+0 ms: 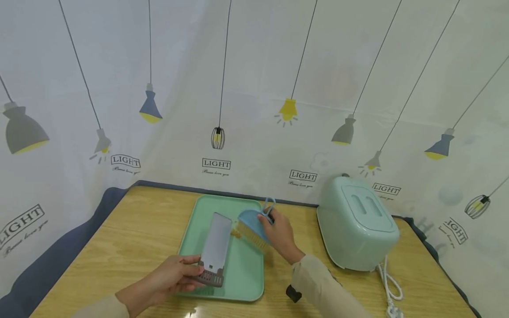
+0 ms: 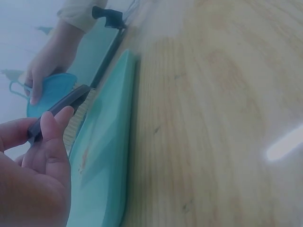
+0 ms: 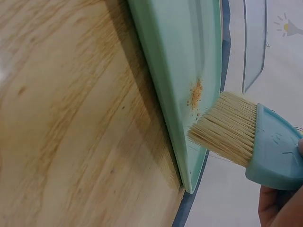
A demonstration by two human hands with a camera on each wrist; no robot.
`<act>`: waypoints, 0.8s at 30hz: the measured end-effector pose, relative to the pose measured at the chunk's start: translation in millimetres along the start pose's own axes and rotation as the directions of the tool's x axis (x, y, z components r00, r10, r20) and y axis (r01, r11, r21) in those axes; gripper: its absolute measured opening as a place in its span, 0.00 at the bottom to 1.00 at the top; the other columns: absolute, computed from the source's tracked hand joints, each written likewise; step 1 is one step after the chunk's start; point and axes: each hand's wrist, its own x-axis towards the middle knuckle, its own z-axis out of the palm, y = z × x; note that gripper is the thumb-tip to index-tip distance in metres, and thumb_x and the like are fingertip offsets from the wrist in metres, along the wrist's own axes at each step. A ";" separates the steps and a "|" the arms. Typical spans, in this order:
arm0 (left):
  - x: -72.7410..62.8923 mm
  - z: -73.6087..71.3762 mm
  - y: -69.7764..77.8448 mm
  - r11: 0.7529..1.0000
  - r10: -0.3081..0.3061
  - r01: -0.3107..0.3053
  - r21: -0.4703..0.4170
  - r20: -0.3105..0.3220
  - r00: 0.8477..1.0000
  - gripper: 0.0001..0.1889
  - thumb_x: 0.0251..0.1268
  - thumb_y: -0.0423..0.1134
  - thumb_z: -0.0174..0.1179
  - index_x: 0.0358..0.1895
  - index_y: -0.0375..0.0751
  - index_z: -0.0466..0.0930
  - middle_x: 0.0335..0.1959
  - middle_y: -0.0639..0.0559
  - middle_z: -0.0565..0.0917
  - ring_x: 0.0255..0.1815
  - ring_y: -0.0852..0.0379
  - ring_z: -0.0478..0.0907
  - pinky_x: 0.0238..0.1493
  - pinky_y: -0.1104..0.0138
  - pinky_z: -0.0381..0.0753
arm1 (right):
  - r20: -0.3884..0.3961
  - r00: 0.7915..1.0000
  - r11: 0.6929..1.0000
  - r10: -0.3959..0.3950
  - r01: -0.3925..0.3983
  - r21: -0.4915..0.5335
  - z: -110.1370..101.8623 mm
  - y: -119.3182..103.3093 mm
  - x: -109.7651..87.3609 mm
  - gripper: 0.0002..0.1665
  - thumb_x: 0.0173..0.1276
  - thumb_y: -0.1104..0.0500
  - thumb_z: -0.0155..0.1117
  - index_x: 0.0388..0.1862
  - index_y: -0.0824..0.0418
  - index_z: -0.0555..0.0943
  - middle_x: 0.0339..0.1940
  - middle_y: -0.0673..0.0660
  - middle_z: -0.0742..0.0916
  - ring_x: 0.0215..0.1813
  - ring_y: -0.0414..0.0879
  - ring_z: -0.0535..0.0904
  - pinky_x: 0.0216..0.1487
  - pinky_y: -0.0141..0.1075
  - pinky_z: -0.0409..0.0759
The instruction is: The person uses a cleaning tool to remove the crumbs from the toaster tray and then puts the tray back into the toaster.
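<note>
My left hand (image 1: 175,273) grips the dark slotted end of a toaster crumb tray (image 1: 217,243), a long metal plate tilted over a mint-green serving tray (image 1: 244,269). The fingers of my right hand (image 1: 281,233) pinch a small blue hand brush (image 1: 251,221) with pale bristles and a loop. It is over the serving tray's right side, beside the metal plate. In the right wrist view the bristles (image 3: 227,125) point down near a small patch of brown crumbs (image 3: 195,94) on the serving tray. The crumb tray is held clear above the serving tray's surface.
A mint-green toaster (image 1: 358,225) stands at the right of the wooden table (image 1: 119,234), its white cord and plug (image 1: 393,309) lying in front. A curtain printed with lamps (image 1: 254,88) hangs behind the table's far edge. A black strap piece (image 1: 293,293) shows by the right sleeve.
</note>
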 end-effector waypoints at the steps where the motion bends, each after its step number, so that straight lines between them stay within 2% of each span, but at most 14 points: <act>1: -0.3 -0.4 0.6 1.000 -0.003 0.003 -0.002 0.001 1.000 0.38 0.68 0.38 0.58 0.71 0.21 0.50 0.33 0.54 0.87 0.29 0.65 0.82 0.34 0.73 0.83 | -0.001 1.000 1.000 -0.002 0.002 -0.003 -0.1 0.7 -0.3 0.15 0.68 0.53 0.63 0.43 0.64 0.81 0.35 0.59 0.87 0.27 0.42 0.70 0.26 0.31 0.67; 8: -1.3 -0.9 1.9 1.000 -0.016 0.016 0.014 0.022 1.000 0.39 0.68 0.40 0.58 0.72 0.22 0.49 0.33 0.55 0.86 0.30 0.64 0.82 0.37 0.71 0.84 | -0.012 1.000 1.000 0.003 -0.003 -0.009 -1.0 0.6 -2.8 0.15 0.69 0.54 0.63 0.44 0.65 0.81 0.41 0.61 0.89 0.35 0.44 0.81 0.35 0.38 0.79; 13: -1.3 -1.3 1.4 1.000 -0.006 0.006 0.007 0.037 0.999 0.39 0.68 0.40 0.58 0.72 0.21 0.48 0.34 0.53 0.87 0.31 0.63 0.84 0.37 0.72 0.83 | -0.016 1.000 1.000 0.024 -0.024 -0.007 -3.5 1.2 -3.4 0.14 0.69 0.54 0.63 0.44 0.65 0.81 0.41 0.61 0.89 0.38 0.47 0.83 0.39 0.41 0.81; 19: -2.3 -0.8 -1.2 1.000 -0.001 0.001 0.014 0.037 0.999 0.39 0.69 0.41 0.57 0.72 0.21 0.47 0.35 0.53 0.87 0.31 0.64 0.83 0.38 0.71 0.83 | -0.034 0.998 0.998 0.053 -0.052 0.025 -7.3 8.5 -7.1 0.14 0.69 0.55 0.63 0.43 0.66 0.80 0.41 0.62 0.88 0.39 0.47 0.81 0.39 0.39 0.79; 24: -1.8 -0.9 -2.5 1.000 -0.006 0.006 0.012 0.015 1.000 0.38 0.69 0.39 0.56 0.72 0.21 0.48 0.35 0.53 0.87 0.30 0.64 0.83 0.37 0.71 0.83 | -0.029 0.998 0.994 0.060 -0.057 0.092 -11.4 11.9 -12.4 0.11 0.69 0.58 0.62 0.38 0.67 0.78 0.34 0.60 0.85 0.34 0.43 0.75 0.36 0.33 0.75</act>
